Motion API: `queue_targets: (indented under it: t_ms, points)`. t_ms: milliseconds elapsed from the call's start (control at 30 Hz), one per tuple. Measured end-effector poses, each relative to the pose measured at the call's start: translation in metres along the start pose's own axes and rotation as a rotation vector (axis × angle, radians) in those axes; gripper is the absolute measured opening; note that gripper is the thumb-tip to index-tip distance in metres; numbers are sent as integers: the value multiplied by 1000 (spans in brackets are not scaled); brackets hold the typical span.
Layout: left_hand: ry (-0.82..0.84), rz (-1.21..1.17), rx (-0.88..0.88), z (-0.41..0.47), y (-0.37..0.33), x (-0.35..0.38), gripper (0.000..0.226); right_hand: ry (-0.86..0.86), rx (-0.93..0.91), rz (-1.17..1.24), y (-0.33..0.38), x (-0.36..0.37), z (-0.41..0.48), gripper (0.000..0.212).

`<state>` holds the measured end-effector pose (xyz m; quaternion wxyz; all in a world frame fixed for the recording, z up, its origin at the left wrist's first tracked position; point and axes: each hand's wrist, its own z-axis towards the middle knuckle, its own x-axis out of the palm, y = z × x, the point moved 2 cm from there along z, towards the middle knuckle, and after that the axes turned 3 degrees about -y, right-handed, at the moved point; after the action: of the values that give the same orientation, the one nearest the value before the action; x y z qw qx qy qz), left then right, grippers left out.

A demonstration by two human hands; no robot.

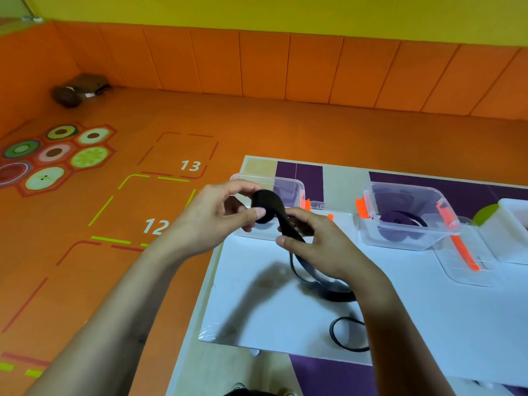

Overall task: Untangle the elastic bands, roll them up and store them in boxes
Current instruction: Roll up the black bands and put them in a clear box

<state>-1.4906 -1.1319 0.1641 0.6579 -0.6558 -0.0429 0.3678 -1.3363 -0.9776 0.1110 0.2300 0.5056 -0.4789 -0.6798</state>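
Slack (pixel 340 296) lies loose on the desk (pixel 257 310) so it feeds freely; our left hand (pixel 217 215) pinches the roll (pixel 264 204), our right hand (pixel 323 247) pinches the band (pixel 291 230), likely for tension.

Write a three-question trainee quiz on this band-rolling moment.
1. True or false: the left hand grips the rolled end of the black elastic band.
2. What lies in the clear box to the right of the hands? A) a purple band roll B) scissors C) nothing
3. Fill in: that box's latches are ____.
Key: 1 true; 2 A; 3 orange.
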Motion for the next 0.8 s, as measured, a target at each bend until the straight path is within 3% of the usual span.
queue_targets:
  t_ms: [133, 300, 467, 533, 600, 700, 800]
  points:
    - [-70, -39, 5, 3, 4, -2, 26, 27, 54, -80, -8, 3, 0, 40]
    - [-138, -115, 13, 2, 9, -2, 26, -177, 18, -500, -10, 5, 5, 29]
    - [-230, -216, 21, 4, 13, -16, 25, 108, 193, -368, -26, -5, -1, 23]
    - [-238, -217, 24, 6, 14, -19, 26, 81, 230, -466, -34, -5, 0, 22]
    - [-236, -214, 24, 5, 16, -19, 26, -164, 179, -616, -39, -2, 2, 23]
    - [-217, -203, 28, 3, 18, -16, 28, -750, 160, -686, -39, -9, -1, 32]
    - [-182, -224, 33, 2, 18, -11, 26, -995, 84, -726, -39, -21, -3, 44]
